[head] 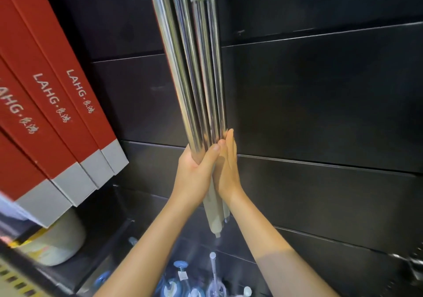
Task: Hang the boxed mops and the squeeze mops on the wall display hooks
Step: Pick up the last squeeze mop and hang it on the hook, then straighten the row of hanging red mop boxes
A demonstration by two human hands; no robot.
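Steel squeeze mops (194, 79) gathered between left hand (194, 173), fingers curled round, and flat right hand (227, 166); red boxed mops (68, 118) already hung.

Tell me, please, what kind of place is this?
Probably a shop's cleaning-goods aisle. Several identical red boxes printed LAHG hang side by side at the left, a bundle of shiny mop poles hangs against a dark slatted wall, and more small goods lie below.
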